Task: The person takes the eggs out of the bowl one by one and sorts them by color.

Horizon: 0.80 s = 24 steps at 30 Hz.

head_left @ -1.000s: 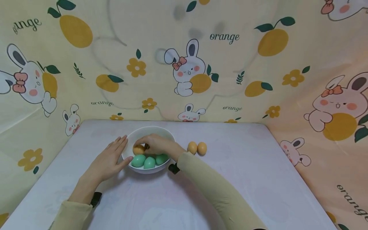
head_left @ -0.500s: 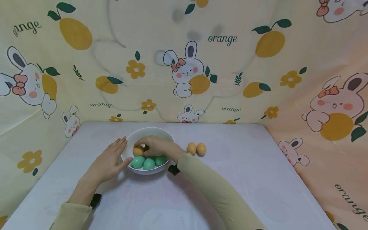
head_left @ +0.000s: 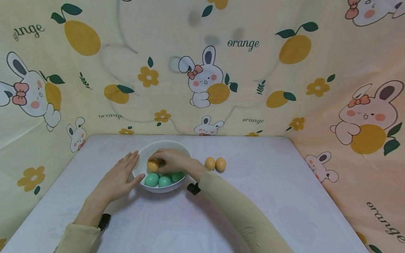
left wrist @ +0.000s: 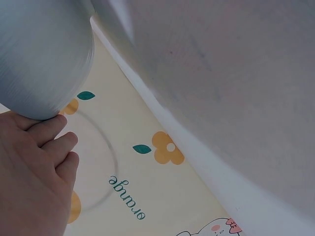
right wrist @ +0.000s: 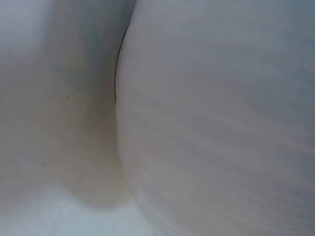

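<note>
Around the fingers the pale tabletop (head_left: pixel 253 211) lay wide, hemmed by the printed cloth wall (head_left: pixel 202 70) at the back and both sides, with open room toward me and off to the right. Compared with a second before, little had moved: my view had tipped slightly and the right hand (head_left: pixel 172 161) had closed a touch more round the orange egg (head_left: pixel 153 165), which I read as the grip being settled rather than the egg leaving yet. That egg sat inside the white bowl (head_left: pixel 167 144), its fingers curled about it, just above three green eggs (head_left: pixel 158 180) lying along the near inner wall. The left hand (head_left: pixel 118 177) lay flat with straight fingers against the bowl's left outer wall, steadying it. Right of the curled fingers, apart from the bowl, two more orange eggs (head_left: pixel 215 164) touched each other on the tabletop.
</note>
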### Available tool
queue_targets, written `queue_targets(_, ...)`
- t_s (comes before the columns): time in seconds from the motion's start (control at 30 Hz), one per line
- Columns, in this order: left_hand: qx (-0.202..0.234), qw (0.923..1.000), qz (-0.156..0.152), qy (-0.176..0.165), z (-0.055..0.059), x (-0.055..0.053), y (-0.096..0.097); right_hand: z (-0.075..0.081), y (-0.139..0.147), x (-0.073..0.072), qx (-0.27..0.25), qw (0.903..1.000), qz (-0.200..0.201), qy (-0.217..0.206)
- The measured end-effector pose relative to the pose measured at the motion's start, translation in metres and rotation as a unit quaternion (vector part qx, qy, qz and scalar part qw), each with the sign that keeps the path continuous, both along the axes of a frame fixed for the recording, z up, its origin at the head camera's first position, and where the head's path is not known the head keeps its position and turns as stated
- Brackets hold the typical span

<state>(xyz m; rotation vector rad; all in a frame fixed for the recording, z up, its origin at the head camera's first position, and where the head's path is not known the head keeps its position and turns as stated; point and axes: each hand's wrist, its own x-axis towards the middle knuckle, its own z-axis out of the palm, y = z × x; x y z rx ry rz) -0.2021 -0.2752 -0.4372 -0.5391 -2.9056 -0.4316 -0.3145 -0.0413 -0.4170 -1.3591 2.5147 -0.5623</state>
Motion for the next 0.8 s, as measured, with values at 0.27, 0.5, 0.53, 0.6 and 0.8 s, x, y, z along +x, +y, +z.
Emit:
queue_targets(0.27,0.0,1.0,0.001,-0.002,0.001,0.001,0.001,0.007,0.01,0.007,-0.025,0.9997,-0.005,0.0)
queue_targets(0.5,0.003,1.0,-0.002,0.001,0.004,0.002,0.001,0.013,0.021,0.012,-0.066,0.9978,-0.001,-0.001)
queue_targets(0.53,0.003,1.0,-0.001,0.001,0.004,0.002,0.001,0.013,0.023,0.013,-0.073,0.9973,0.0,0.0)
queue_targets(0.6,0.003,1.0,-0.002,0.001,0.003,0.001,0.001,0.013,0.027,0.013,-0.087,0.9962,0.002,0.001)
queue_targets(0.8,0.0,1.0,-0.002,0.0,0.003,0.0,0.001,0.014,0.038,0.017,-0.126,0.992,0.002,0.0)
